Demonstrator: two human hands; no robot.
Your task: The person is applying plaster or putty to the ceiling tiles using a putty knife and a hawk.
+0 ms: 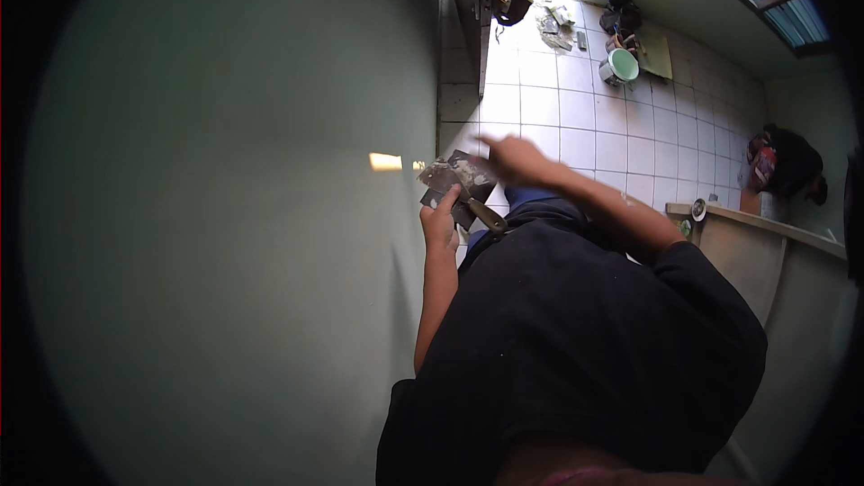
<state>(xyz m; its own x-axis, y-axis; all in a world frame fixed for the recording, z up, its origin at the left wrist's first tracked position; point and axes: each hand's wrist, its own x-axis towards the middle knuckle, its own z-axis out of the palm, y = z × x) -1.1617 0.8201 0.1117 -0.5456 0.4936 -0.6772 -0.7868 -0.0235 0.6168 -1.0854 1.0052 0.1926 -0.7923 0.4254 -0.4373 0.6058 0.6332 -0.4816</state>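
Observation:
My left hand (pixel 439 221) is close to the green wall and closed around a putty knife (pixel 489 215) and a dark flat plate (pixel 479 187). The knife's blade lies across the plate, its handle slanting toward my body, and my thumb presses on top. Pale smears of filler cover parts of both. To the right, my right hand (pixel 520 164) hovers just beside the plate with its index finger stretched out leftward. Slight blur covers its other fingers, and no tool shows in it.
The green wall (pixel 234 216) runs along my left side. Ahead, a dark door (pixel 468 9) stands by a bright doorway. On the tiled floor (pixel 576 139) are a white bucket (pixel 619 67), bags and scraps. Another person (pixel 787 164) crouches far right, beyond a low partition (pixel 756 225).

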